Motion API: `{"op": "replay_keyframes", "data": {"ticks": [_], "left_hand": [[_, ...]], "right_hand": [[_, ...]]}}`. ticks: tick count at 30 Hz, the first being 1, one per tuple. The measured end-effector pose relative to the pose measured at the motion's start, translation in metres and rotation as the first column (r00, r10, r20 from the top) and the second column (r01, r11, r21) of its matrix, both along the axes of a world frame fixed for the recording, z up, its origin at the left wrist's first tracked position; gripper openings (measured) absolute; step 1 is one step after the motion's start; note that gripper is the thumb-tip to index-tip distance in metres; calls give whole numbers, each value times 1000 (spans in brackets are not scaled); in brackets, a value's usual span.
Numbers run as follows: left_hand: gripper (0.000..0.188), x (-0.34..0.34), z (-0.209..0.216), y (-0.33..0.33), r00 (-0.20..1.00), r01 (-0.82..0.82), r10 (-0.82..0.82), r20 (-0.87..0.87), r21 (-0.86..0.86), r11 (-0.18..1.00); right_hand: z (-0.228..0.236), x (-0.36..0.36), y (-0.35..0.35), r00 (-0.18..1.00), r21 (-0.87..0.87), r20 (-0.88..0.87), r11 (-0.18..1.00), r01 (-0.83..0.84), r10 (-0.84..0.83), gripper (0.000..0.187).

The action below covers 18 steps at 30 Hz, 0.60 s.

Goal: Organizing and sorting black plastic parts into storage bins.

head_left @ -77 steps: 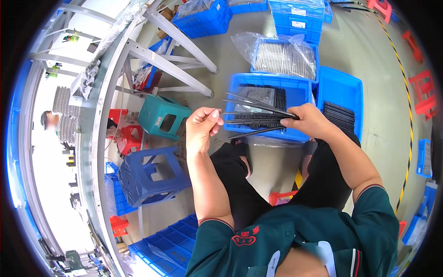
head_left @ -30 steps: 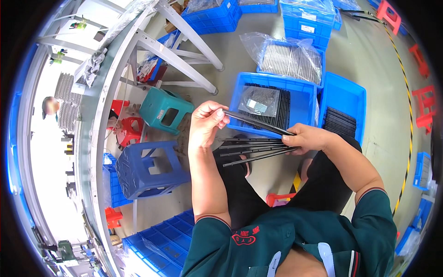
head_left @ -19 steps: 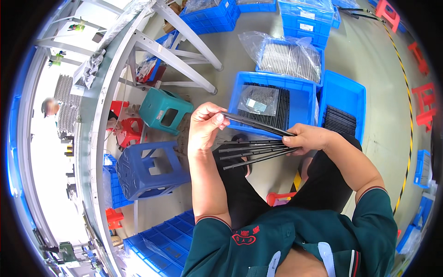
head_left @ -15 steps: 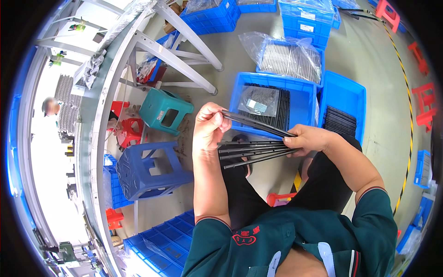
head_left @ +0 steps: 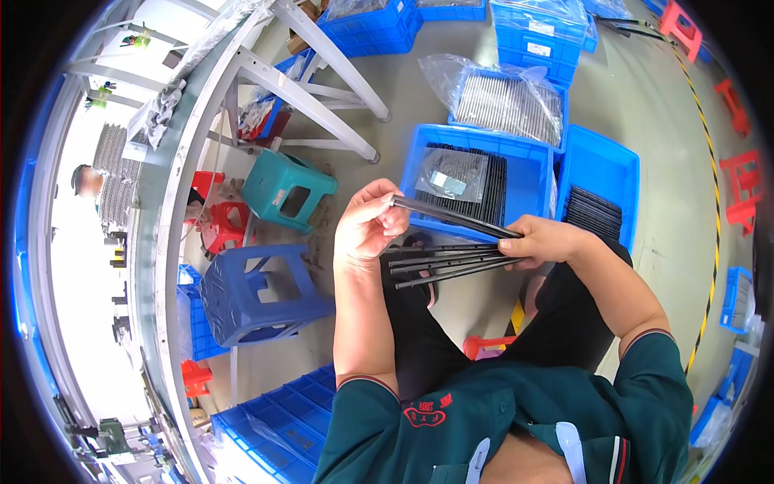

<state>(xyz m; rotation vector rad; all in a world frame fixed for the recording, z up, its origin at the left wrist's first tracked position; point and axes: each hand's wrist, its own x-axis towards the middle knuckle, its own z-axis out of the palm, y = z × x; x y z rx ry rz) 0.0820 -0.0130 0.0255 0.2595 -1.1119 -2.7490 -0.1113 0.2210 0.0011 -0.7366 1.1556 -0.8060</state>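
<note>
My right hand (head_left: 536, 242) grips a fan of several thin black rods (head_left: 451, 261) by their right ends, over my lap. Their other ends spread out to the left. With thumb and fingers pinched, my left hand (head_left: 372, 219) holds the left end of the uppermost black rod (head_left: 451, 218), which slants down to my right hand. Just beyond lies a blue crate (head_left: 528, 181) with rows of black rods (head_left: 493, 189) and a clear bag of small parts (head_left: 453, 173) on top. To its right, another blue crate (head_left: 601, 157) holds more black rods (head_left: 592, 211).
Left of me stand a dark blue stool (head_left: 262, 294), a teal stool (head_left: 282, 189) and a long workbench (head_left: 173, 226) with white legs. A crate of silvery rods (head_left: 509, 105) sits behind the nearest crate. Blue crates (head_left: 282, 423) lie at lower left. Someone sits beyond the bench.
The rods in my right hand have shifted slightly and fan differently, with fewer showing in the lower group. My left hand keeps its pinch at the upper rod's end, having moved only slightly.
</note>
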Motion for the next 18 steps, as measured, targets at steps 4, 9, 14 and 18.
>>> {"op": "replay_keyframes", "data": {"ticks": [4,9,14,18], "left_hand": [[11,-6,-5,13,977,-212,207,-53,-115,970],[13,-8,-15,13,979,21,13,-205,162,987],[15,-7,-4,14,986,-162,161,-49,-23,987],[15,-5,-1,13,941,-313,338,30,-306,899]], "right_hand": [[6,4,-2,997,32,-32,997,72,-71,40],[3,2,-2,998,8,60,1000,-2,2,39],[0,3,-1,998,21,33,999,45,-45,39],[8,2,-3,997,57,-11,996,74,-74,40]]}}
